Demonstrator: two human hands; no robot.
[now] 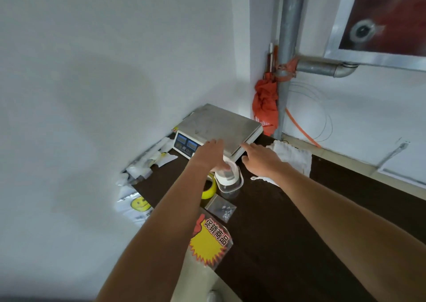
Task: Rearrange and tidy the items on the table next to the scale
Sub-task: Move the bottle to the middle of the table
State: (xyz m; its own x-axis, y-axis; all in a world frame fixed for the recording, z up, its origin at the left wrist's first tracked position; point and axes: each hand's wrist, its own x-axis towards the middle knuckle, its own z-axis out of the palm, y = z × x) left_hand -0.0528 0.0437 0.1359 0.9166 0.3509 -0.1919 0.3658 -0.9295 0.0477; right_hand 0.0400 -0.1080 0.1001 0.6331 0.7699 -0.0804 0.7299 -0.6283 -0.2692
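Scale [219, 126]: far corner of the table [299, 232], against the wall.
Left hand [208, 154]: fingers straight over the scale's front edge, gripping nothing.
Right hand [260, 161]: open, index tip at the scale's near corner.
Jar [229, 181]: white-lidded, just before the scale, between the hands.
Tape roll [211, 190]: yellow, beside the jar.
Cloth [292, 156]: white, right of the scale.

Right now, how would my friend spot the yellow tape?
Find the grey scale in the corner. In front of it sits a white-lidded clear jar; the tape roll lies left of that, partly under the left arm. It's the only yellow ring.
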